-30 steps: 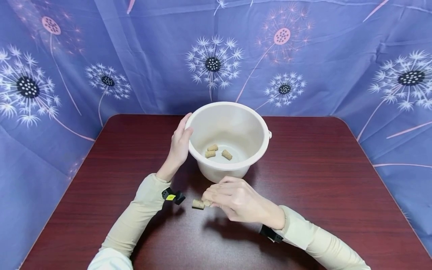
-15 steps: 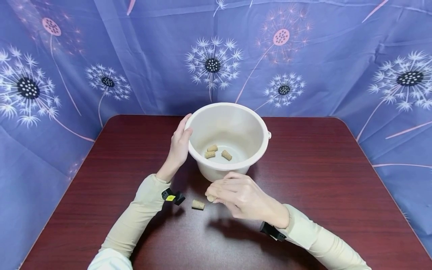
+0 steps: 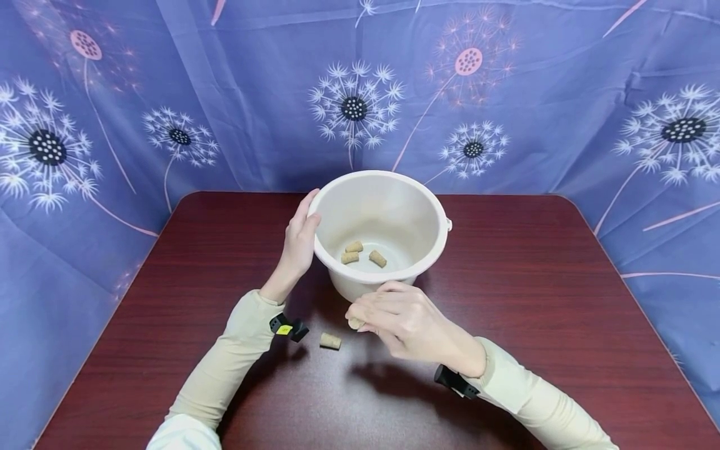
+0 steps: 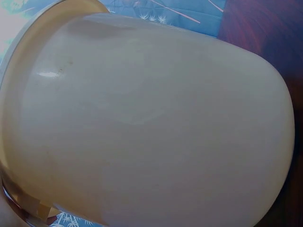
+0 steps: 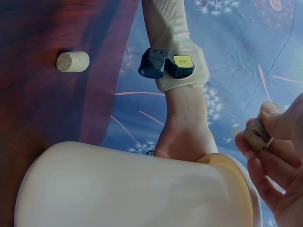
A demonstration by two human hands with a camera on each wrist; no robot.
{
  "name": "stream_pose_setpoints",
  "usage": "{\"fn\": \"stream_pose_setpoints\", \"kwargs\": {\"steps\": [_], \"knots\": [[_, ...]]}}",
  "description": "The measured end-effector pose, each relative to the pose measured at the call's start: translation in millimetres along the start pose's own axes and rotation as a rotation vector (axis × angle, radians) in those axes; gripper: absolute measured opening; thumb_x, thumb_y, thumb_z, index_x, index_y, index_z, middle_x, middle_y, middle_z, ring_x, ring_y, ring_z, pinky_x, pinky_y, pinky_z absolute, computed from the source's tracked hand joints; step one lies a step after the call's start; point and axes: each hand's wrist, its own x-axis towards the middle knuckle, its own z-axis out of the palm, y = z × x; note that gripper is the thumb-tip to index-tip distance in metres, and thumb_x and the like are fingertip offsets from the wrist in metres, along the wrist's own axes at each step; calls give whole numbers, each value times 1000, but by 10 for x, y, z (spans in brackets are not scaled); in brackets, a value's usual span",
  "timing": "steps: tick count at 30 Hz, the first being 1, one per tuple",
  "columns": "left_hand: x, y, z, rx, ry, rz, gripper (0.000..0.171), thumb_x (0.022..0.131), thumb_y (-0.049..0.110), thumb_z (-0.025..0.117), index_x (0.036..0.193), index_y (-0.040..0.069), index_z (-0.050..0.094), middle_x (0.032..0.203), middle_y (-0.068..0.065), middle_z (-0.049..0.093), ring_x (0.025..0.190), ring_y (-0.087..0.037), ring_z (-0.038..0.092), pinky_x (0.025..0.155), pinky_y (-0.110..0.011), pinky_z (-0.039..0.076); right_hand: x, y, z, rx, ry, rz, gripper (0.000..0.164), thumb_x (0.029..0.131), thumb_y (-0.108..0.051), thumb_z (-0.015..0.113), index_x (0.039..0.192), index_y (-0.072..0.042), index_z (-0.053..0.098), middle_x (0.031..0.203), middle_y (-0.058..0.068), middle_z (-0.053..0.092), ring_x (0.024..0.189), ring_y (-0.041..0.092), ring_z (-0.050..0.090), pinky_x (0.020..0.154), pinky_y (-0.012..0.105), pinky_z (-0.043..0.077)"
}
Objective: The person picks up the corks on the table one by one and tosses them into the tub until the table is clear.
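Observation:
A white plastic bucket (image 3: 360, 286) stands tilted toward me on the table; its outer wall fills the left wrist view. My left hand (image 3: 298, 244) grips the bucket's left rim, thumb over the edge and fingers along the outside. Just in front of the bucket, my right hand (image 3: 407, 322) pinches a cork (image 5: 258, 135) between thumb and fingers. That cork is held above the table, below the level of the rim in the head view. One more cork (image 3: 330, 341) lies on the table to the left of my right hand. Inside the bucket, three corks (image 3: 377, 258) lie on the bottom.
The dark red wooden table (image 3: 534, 281) has rounded far corners. Blue cloth (image 3: 270, 94) with a dandelion print hangs behind it and along both sides. Each wrist carries a small black camera (image 3: 452, 382). A small lug (image 3: 449, 224) sticks out from the bucket's right rim.
My right hand has lifted the pinched cork off the table, moving slightly up and right, away from the cork left lying there. My left hand and the bucket have stayed practically still.

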Motion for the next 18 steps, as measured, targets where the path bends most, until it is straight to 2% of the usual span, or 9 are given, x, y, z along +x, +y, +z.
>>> {"fn": "stream_pose_setpoints", "kwargs": {"steps": [7,18], "knots": [[0,-12,4,3,2,-9,50,99,17,37,149,13,37,149,-11,45,128,-28,50,105,-46,41,27,11,-15,-20,9,-2,6,95,-11,58,93,-12,64,81,-10,60,79,-1,56,74,19,48],[17,-25,9,-5,6,0,50,99,16,37,149,13,38,149,-11,45,128,-28,49,105,-46,41,45,52,-53,-5,26,30,10,96,-12,56,94,-11,66,81,-11,64,83,0,62,77,22,50]]}}
